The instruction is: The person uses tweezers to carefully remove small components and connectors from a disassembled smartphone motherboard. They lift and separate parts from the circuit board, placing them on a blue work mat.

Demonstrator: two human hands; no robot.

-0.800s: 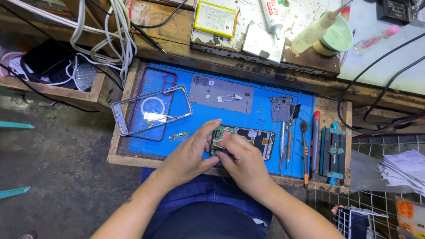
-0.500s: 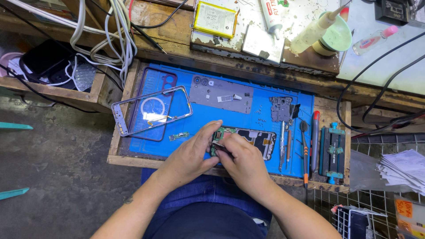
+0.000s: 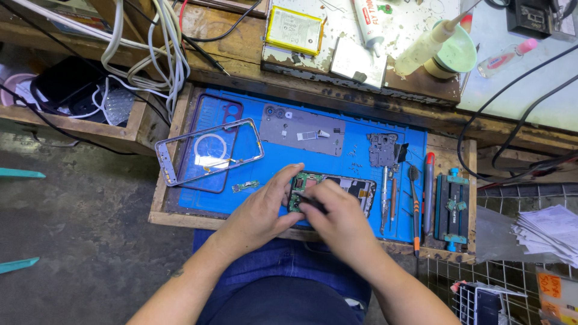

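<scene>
An opened phone body [image 3: 343, 188] with a green circuit board showing lies on the blue work mat [image 3: 361, 129]. My left hand [image 3: 262, 210] holds its left end, fingers curled over the board. A thin dark tool [image 3: 310, 201] is pinched in my right hand [image 3: 340, 216], its tip on the board's left part. Both hands meet over the near edge of the mat and hide much of the phone.
A phone frame with a coil ring [image 3: 208, 150] lies at the mat's left, a grey plate [image 3: 301, 129] at its middle, a small metal shield [image 3: 382, 149] to the right. Screwdrivers [image 3: 415, 204] and a blue clamp [image 3: 451, 207] sit right. A battery [image 3: 293, 30], glue tube and cables rest behind.
Both hands stay over the phone. My right hand has shifted slightly, and the tool tip has moved a little on the board.
</scene>
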